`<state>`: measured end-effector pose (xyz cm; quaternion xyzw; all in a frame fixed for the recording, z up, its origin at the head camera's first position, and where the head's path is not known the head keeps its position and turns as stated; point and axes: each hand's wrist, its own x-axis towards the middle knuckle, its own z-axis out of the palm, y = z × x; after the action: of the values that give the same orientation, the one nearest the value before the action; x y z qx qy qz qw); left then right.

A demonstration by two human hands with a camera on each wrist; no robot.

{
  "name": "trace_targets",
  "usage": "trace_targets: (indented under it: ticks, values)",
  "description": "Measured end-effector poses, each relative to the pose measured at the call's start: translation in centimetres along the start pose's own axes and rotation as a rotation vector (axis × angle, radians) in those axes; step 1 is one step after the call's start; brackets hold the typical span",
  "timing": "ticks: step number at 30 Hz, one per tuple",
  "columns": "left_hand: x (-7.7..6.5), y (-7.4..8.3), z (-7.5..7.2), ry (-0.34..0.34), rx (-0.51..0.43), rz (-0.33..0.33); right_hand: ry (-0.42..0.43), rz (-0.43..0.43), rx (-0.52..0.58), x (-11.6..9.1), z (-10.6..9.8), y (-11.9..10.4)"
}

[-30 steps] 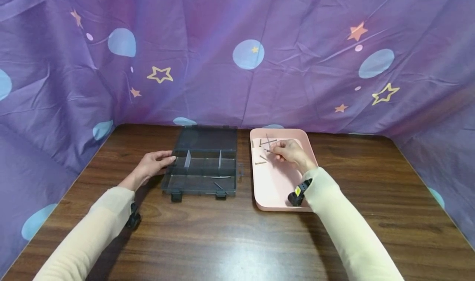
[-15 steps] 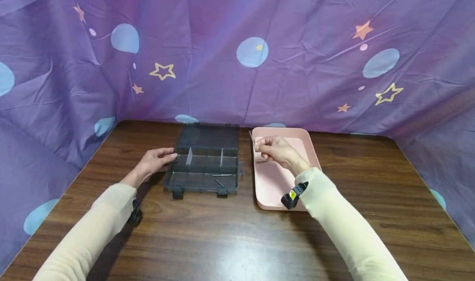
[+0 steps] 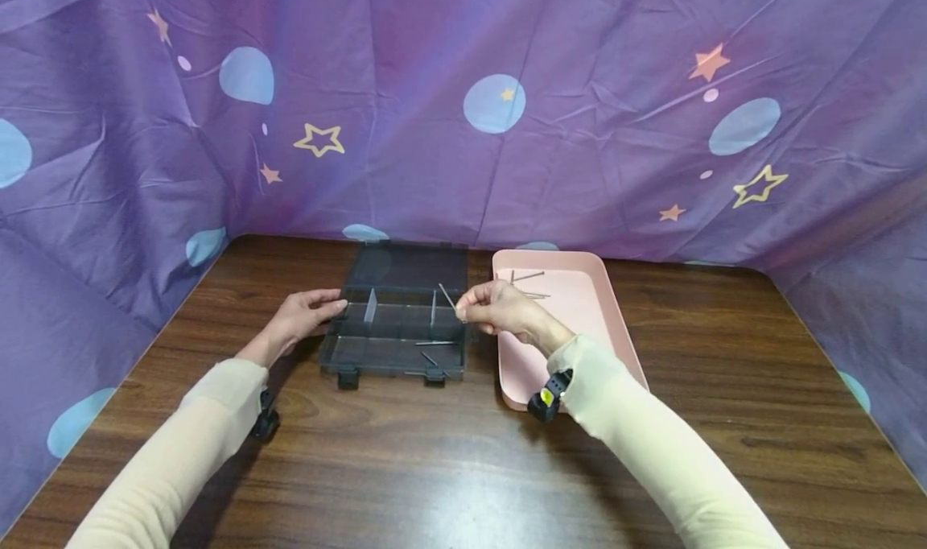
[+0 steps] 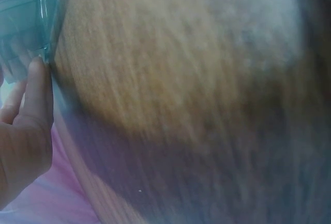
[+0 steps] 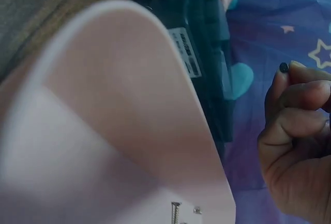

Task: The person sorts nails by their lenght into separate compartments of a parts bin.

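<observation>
Nail (image 3: 448,298) is pinched in the right hand (image 3: 510,311) at the right edge of the compartment box (image 3: 391,369); the left hand (image 3: 293,322) touches the left edge, fingers extended. Lowering the nail lengthwise, clear of dividers (image 3: 371,306), seems wisest.

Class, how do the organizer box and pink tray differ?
The organizer box is dark and see-through; the pink tray is opaque. The box has dividers; the tray shows none. The box has an open lid; the tray shows none. Both hold slim metal fasteners.
</observation>
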<state>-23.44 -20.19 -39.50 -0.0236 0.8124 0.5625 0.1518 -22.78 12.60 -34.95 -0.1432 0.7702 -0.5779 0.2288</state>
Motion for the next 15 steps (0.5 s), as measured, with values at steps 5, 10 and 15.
trace_targets:
  ticks: [5,10,15]
  values:
    - [0.0,0.0,0.0,0.001,0.006,-0.004,-0.043,0.023,-0.021,0.2,0.6,0.4]
    - [-0.1,0.0,0.1,-0.002,-0.003,-0.008,-0.062,0.051,-0.053,0.3,1.1,0.6]
    - [-0.2,0.1,0.1,-0.006,-0.006,-0.006,-0.076,0.043,-0.119,0.3,1.5,0.6]
